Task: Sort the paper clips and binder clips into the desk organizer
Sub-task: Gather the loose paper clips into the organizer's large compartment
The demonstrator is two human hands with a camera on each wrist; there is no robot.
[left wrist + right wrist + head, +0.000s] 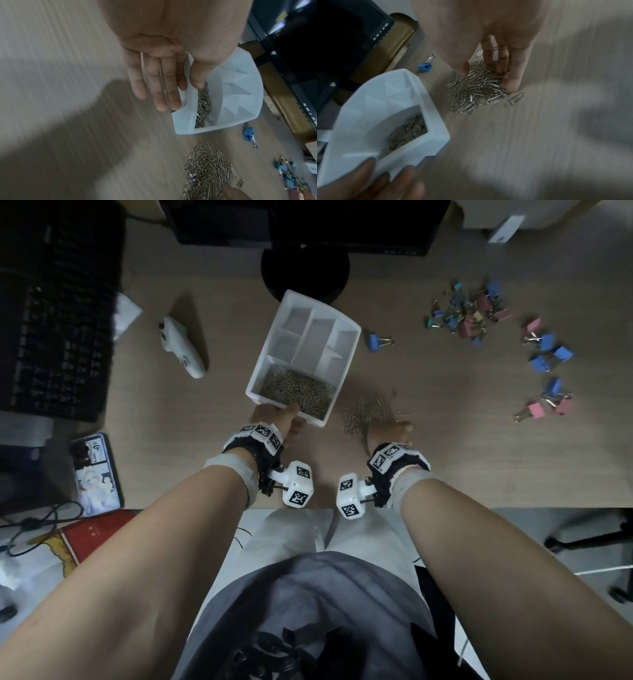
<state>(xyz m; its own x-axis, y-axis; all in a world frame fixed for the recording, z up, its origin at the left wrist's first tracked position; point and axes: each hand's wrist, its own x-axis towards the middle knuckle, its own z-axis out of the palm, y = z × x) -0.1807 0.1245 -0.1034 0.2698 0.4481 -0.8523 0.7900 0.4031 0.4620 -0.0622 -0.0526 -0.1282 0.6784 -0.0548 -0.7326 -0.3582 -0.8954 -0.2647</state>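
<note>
The white desk organizer [318,337] is tilted, its near corner gripped by my left hand [284,416], thumb inside the front compartment and fingers [159,94] along the outer wall. That compartment holds a layer of silver paper clips [298,393]; the other compartments look bare. To its right lies a loose pile of paper clips [366,412]. My right hand [390,433] is planted in that pile, thumb and fingers [511,82] curled round a bunch of clips. A lone blue binder clip [376,341] lies beside the organizer.
A heap of coloured binder clips [469,309] and two smaller groups [548,350] lie at the right. A black keyboard [58,337] and a white controller [183,350] sit at the left. A round monitor base [305,272] stands behind the organizer.
</note>
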